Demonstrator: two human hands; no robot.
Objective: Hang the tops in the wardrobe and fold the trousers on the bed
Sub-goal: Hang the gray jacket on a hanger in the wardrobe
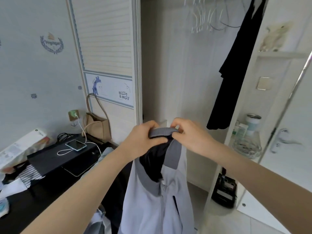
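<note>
1. A pale blue shirt with a grey collar is held up in front of the open wardrobe, hanging free below the hands.
2. The left hand is curled round the left end of the collar; the right hand pinches the right end. Both are closed on the fabric, with the collar stretched between them.
3. Step in hand, as judged: a top is being readied for hanging. No hanger can be seen inside the shirt; whether one is hidden by the fabric cannot be told.
4. Empty pale hangers are noted on the rail at the top of the wardrobe, with a dark garment hung to their right.
5. Next move, as judged: one hand must be freed to fetch a hanger, which is then fed through the neck opening, with the collar kept open and the shirt kept off the floor.
6. At left, a dark tabletop carries a phone on a charging cable; a beige bag stands behind it.
7. No trousers or bed can be picked out here.
</note>
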